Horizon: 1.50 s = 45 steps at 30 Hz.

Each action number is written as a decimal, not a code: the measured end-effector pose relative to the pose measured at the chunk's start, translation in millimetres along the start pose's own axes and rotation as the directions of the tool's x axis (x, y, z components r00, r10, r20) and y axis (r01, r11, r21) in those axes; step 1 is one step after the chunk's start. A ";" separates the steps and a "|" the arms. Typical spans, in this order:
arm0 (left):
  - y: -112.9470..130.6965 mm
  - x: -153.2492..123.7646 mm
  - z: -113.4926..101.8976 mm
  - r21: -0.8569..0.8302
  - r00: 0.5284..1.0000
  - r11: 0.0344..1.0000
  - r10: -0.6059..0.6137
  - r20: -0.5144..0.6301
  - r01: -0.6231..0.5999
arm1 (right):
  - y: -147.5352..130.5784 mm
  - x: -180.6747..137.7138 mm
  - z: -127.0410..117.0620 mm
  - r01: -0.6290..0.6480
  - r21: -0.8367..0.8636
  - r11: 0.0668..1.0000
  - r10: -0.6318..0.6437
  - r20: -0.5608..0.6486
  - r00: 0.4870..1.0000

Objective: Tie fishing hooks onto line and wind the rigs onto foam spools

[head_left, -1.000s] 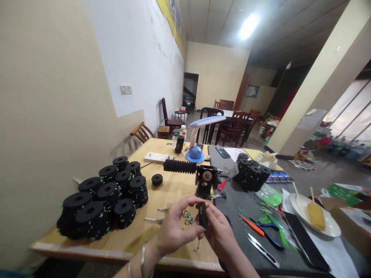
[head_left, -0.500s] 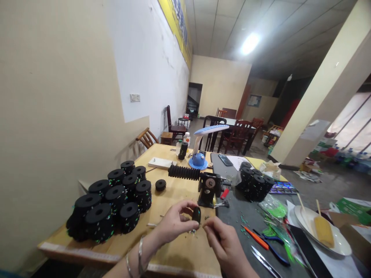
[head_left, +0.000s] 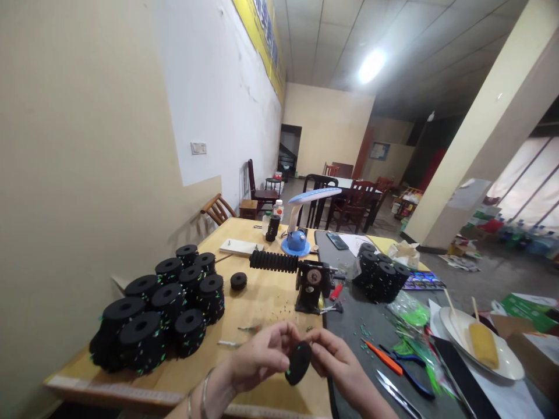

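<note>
My left hand (head_left: 262, 356) and my right hand (head_left: 338, 364) meet low in the middle of the view, over the near edge of the wooden table (head_left: 262, 297). Both pinch a small black foam disc (head_left: 299, 363) with green flecks on its rim. The left fingers curl over the disc's left side and the right fingers grip its upper right edge. A bangle shows on my left wrist. Just beyond the hands stands a black winding machine (head_left: 311, 284) with a row of black discs (head_left: 273, 261) on its shaft.
Stacks of black foam discs (head_left: 161, 302) fill the table's left side, and another pile (head_left: 381, 270) sits past the machine. To the right lie an orange cutter (head_left: 378, 355), scissors (head_left: 398, 387), green plastic bags (head_left: 410, 308) and a plate with a corn cob (head_left: 480, 342). A blue desk lamp (head_left: 300, 233) stands behind.
The disc has turned so its flat face shows, and my hands have sunk lower toward the near table edge. My right fingers have closed back onto the disc.
</note>
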State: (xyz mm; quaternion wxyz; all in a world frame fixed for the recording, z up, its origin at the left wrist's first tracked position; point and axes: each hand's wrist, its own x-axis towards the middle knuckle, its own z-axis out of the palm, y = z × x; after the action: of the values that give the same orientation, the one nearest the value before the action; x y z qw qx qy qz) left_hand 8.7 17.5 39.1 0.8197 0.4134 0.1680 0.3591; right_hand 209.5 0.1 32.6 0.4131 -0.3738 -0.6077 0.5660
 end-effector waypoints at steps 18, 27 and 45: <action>-16.8 -3.0 13.9 0.411 0.888 0.900 0.301 -0.346 -0.145 | 13.8 -8.3 9.7 0.117 -0.480 0.869 -0.198 -0.123 0.972; -49.0 -6.6 -3.7 0.270 0.831 0.940 0.315 -0.457 -0.208 | 22.8 -12.8 24.2 0.169 -0.481 0.860 -0.247 -0.103 0.963; -66.1 -6.7 -4.1 0.297 0.840 0.952 0.218 -0.498 -0.071 | 43.7 -19.9 16.7 0.185 -0.656 0.732 -0.313 -0.083 0.946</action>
State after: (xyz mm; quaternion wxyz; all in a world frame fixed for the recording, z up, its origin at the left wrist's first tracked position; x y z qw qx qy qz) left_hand 31.5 -11.6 -16.3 0.6497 0.4174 0.4000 0.4936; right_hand 201.0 -21.2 -12.8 0.3886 -0.4582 -0.7667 0.2264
